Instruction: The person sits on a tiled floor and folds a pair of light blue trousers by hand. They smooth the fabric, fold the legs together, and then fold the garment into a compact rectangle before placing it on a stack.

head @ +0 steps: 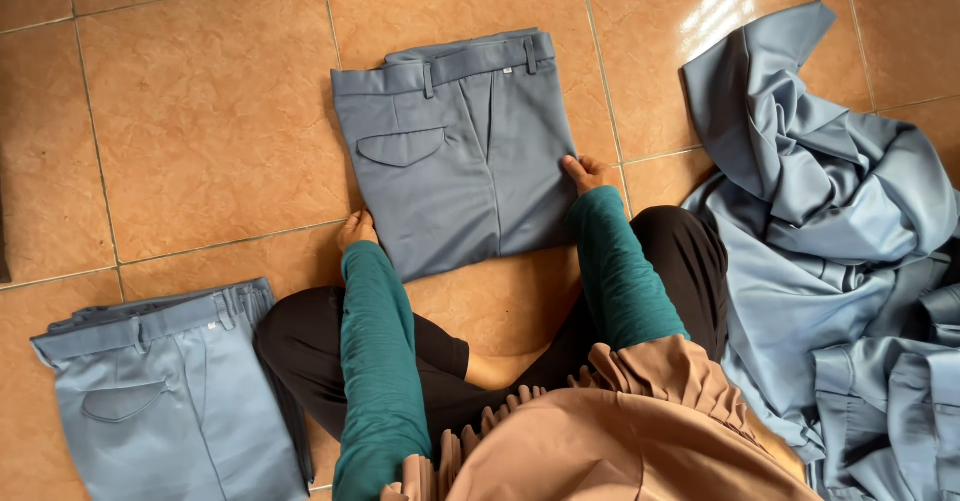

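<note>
Your left hand [356, 230] and right hand [585, 173] press flat, unclenched, on the folded trousers' [455, 156] lower edges, bare tile [200, 111] beyond them

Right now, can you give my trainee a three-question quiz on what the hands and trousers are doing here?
1. True or false: both hands touch the folded trousers in the middle.
2. Which hand presses the right edge: A) left hand B) right hand?
3. What lies on the tiled floor at the person's right?

Key: 1. True, one hand at each lower side. 2. B. 3. A loose pile of blue-grey cloth; a second folded pair lies on the left.
</note>
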